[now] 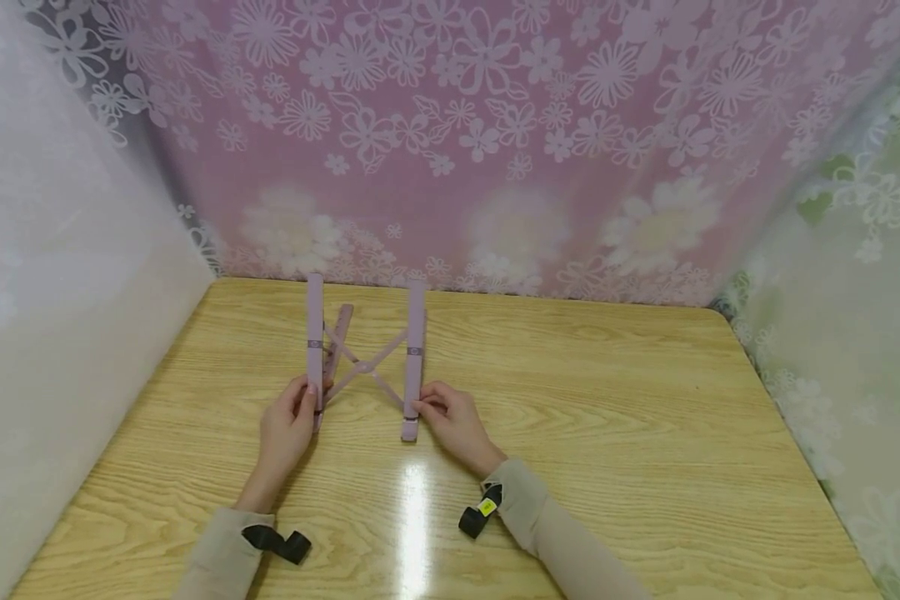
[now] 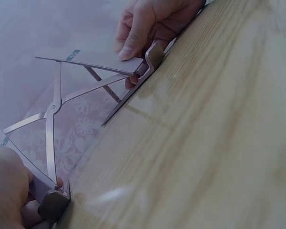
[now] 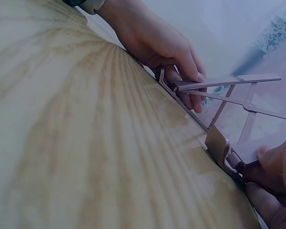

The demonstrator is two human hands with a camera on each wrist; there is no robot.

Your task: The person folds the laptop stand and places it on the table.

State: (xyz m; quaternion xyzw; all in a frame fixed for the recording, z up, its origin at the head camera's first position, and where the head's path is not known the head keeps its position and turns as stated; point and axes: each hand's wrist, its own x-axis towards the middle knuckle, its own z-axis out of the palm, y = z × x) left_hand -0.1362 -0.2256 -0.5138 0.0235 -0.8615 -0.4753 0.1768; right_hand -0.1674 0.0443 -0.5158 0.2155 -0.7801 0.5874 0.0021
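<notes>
A pinkish-mauve folding laptop stand (image 1: 364,367) is spread on the table, its two long side bars joined by an X-shaped brace. The left bar (image 1: 315,321) rises toward the back over a base strip (image 1: 342,321). My left hand (image 1: 287,425) pinches this bar near its front end, thumb on top and fingers beneath. On the other side, my right hand (image 1: 457,425) pinches the right bar (image 1: 416,321) from its outer edge, just behind the front lip. In the left wrist view the raised bars and the brace hub (image 2: 54,107) stand above the base strips.
The wood-grain table (image 1: 607,417) extends to both sides of the stand. A pink floral curtain (image 1: 435,192) hangs along the back edge, with pale sheets at left and right. Black straps (image 1: 277,542) circle both sleeve cuffs.
</notes>
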